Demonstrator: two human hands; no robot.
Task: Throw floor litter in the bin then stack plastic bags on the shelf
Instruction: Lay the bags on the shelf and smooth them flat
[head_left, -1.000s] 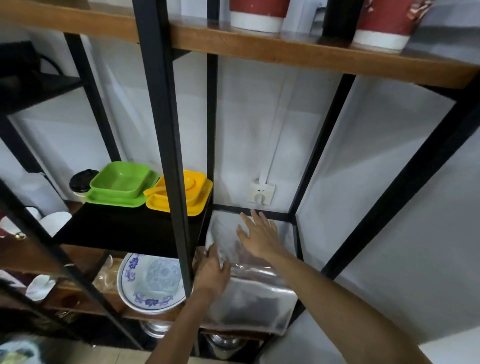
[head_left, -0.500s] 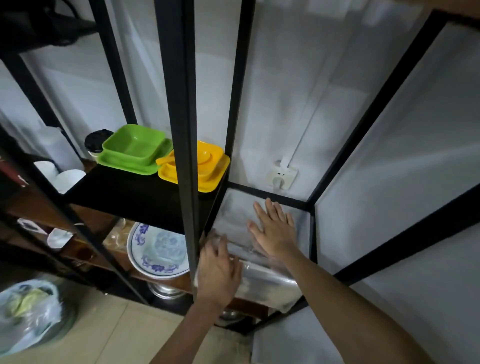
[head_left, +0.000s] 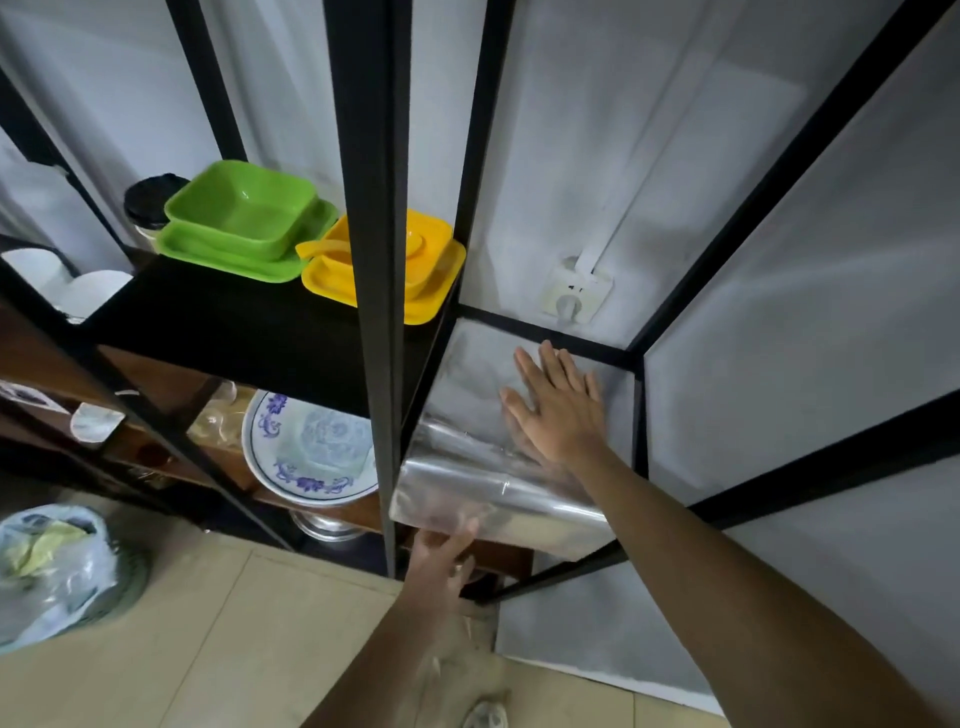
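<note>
A flat stack of clear plastic bags lies on the right-hand shelf bay of a black metal rack, its front edge hanging over the shelf lip. My right hand lies flat on top of the stack, fingers straight and spread, pressing it down. My left hand is below the front edge of the stack, fingertips touching the overhanging edge from underneath. A bin lined with a plastic bag stands on the floor at the lower left, with yellowish litter inside.
Green dishes and yellow dishes sit on the black shelf to the left. A blue-patterned plate rests one level lower. A wall socket is behind the bags. Beige floor tiles lie below.
The view has tilted down, showing the floor and bin. My left hand dropped from on top of the stack's front to under its overhanging edge. My right hand stays flat on the bags.
</note>
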